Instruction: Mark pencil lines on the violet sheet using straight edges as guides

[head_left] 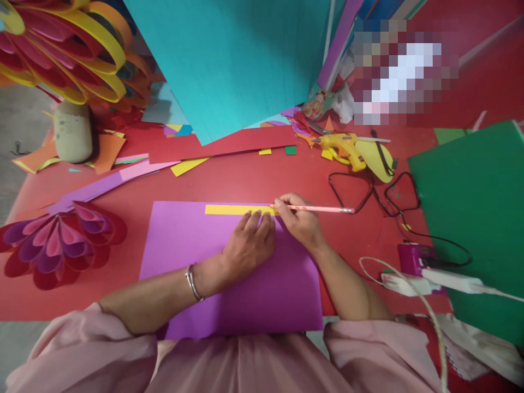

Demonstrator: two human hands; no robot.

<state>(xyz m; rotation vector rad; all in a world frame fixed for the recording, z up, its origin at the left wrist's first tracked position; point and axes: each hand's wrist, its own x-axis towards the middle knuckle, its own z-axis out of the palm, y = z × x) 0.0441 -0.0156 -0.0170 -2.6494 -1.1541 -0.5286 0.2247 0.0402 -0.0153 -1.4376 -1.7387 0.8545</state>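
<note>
A purple paper sheet (229, 273) lies flat on the red surface (254, 180) before me. Along its far edge rests a narrow yellow paper strip (229, 209). My left hand (248, 245) lies flat on the purple sheet with its fingers stretched out, fingertips just below the strip. My right hand (297, 221) is closed around a pink pencil (317, 208), whose tip touches the strip's right end. A metal bangle sits on my left wrist.
A yellow glue gun (341, 148) with a black cord lies at the back right. A green sheet (475, 218) leans at the right, a teal sheet (233, 60) at the back. A folded paper flower (57, 243) sits at the left. A white power strip (429, 281) lies near my right arm.
</note>
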